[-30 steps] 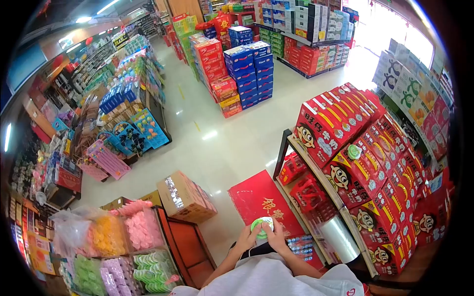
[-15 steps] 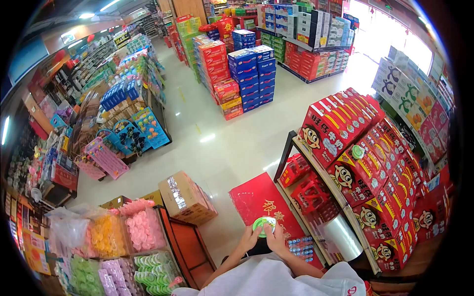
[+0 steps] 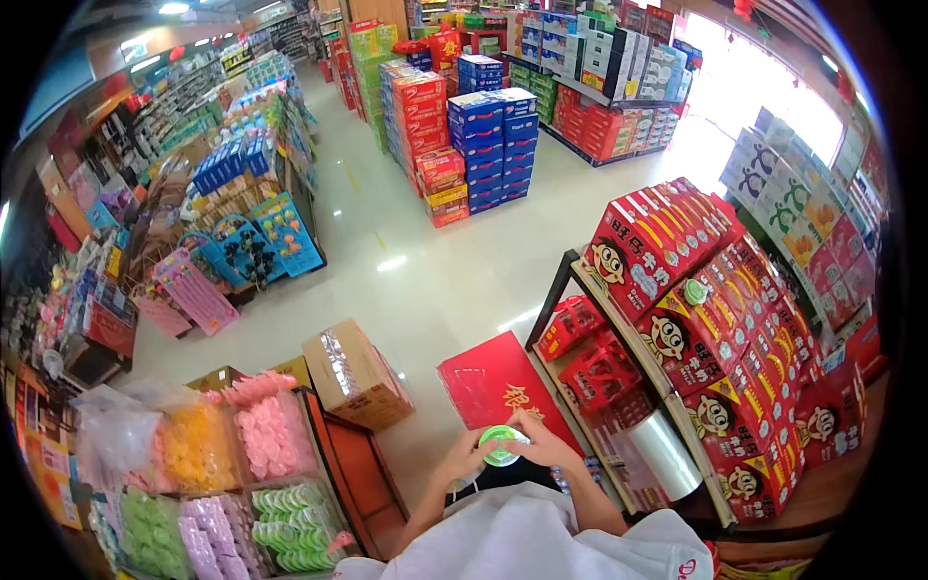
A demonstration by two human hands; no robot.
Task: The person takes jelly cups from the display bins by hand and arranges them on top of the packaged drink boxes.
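Observation:
A small round green and white item is held at chest height, low in the middle of the view. My left hand wraps its left side, and my right hand closes on its right side, thumbs lying near its top. A similar green and white round item rests on the red milk cartons at the right. Beneath my hands lies a flat red box with gold lettering.
Packaged pink, orange, green and purple goods fill a display at lower left, beside a taped cardboard box. A wooden shelf stands at right. Blue cartons are stacked on the aisle floor ahead.
The view has shifted slightly. My right hand has moved further over the round item, its fingers now nearer the far edge; both hands still hold it.

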